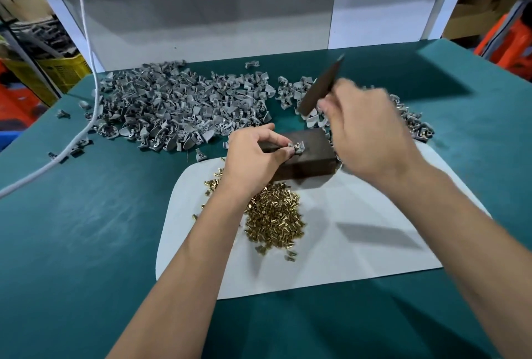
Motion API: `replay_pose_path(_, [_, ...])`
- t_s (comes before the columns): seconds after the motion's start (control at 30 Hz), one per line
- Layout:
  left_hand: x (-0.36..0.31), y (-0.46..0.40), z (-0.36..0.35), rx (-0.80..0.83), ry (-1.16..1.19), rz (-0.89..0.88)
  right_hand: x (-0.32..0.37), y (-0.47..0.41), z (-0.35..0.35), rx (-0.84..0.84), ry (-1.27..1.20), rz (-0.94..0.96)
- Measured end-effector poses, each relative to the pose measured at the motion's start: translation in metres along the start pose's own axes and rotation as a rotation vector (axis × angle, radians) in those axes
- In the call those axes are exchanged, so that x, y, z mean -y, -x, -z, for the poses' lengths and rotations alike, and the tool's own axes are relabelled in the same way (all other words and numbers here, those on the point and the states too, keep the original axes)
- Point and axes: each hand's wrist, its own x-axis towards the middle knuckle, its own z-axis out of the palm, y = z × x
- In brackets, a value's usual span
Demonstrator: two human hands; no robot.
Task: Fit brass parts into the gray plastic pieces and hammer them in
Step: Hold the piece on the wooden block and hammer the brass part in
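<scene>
My left hand (253, 154) pinches a small gray plastic piece (296, 147) on top of a dark metal block (309, 157). My right hand (371, 134) grips a dark flat metal bar (321, 86), raised and tilted above the block; both are motion-blurred. A heap of brass parts (273, 216) lies on a white sheet (359, 252) just in front of the block. Whether a brass part sits in the held piece is hidden by my fingers.
A large pile of gray plastic pieces (172, 105) covers the green table (72, 229) behind the block, with a smaller pile (414, 124) at the right. A white cable (89, 116) runs down the left. A white panel (201, 13) stands at the back.
</scene>
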Motion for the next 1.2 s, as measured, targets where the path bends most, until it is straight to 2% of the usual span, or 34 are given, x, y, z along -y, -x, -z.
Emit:
replay_pose_path(0.07, [-0.001, 0.000, -0.001, -0.011, 0.003, 0.005, 0.003, 0.008, -0.008, 0.190, 0.060, -0.044])
replay_pose_path(0.1, [-0.002, 0.000, -0.002, -0.015, -0.001, 0.008, 0.001, 0.009, -0.007, 0.225, 0.048, -0.073])
replay_pose_path(0.17, [-0.001, 0.000, -0.001, -0.021, -0.015, 0.000, -0.003, 0.004, 0.000, 0.208, 0.051, -0.081])
replay_pose_path(0.3, [0.000, -0.001, 0.000, -0.014, -0.011, -0.012, -0.005, -0.002, 0.008, 0.049, -0.026, -0.054])
replay_pose_path(0.37, [0.000, -0.001, 0.000, -0.018, -0.009, -0.003, -0.006, -0.004, 0.010, 0.022, -0.050, -0.062])
replay_pose_path(0.53, [0.001, -0.001, 0.000, -0.008, -0.005, -0.001, -0.006, -0.003, 0.009, 0.219, 0.055, -0.063])
replay_pose_path(0.6, [0.001, -0.001, 0.000, -0.004, -0.016, -0.006, -0.005, -0.006, 0.011, 0.152, 0.020, -0.045])
replay_pose_path(0.7, [-0.001, 0.000, 0.001, -0.023, -0.033, 0.014, 0.002, -0.006, 0.012, -0.075, -0.112, 0.000])
replay_pose_path(0.73, [-0.002, 0.000, 0.001, -0.025, -0.040, 0.016, 0.006, -0.004, 0.009, -0.053, -0.101, 0.017])
replay_pose_path(0.83, [-0.003, 0.000, 0.001, -0.021, -0.034, 0.017, 0.012, 0.003, 0.000, 0.258, 0.087, -0.005])
replay_pose_path(0.87, [-0.004, 0.000, 0.001, -0.023, -0.034, 0.022, 0.011, 0.000, 0.002, 0.299, 0.111, -0.018])
replay_pose_path(0.93, [-0.005, 0.001, 0.000, -0.023, -0.042, 0.025, 0.009, -0.007, 0.010, 0.247, 0.107, -0.014])
replay_pose_path(1.03, [-0.004, 0.001, 0.000, -0.025, -0.040, 0.020, 0.007, -0.007, 0.008, -0.061, -0.050, -0.008])
replay_pose_path(1.07, [-0.004, 0.002, 0.000, -0.024, -0.035, 0.019, 0.007, -0.005, 0.004, -0.042, -0.062, -0.025])
replay_pose_path(1.17, [-0.007, 0.003, 0.000, -0.016, -0.026, 0.042, 0.002, -0.003, -0.005, 0.260, 0.054, -0.097])
replay_pose_path(1.2, [-0.008, 0.003, 0.000, -0.019, -0.031, 0.047, -0.002, -0.007, -0.001, 0.289, 0.093, -0.097])
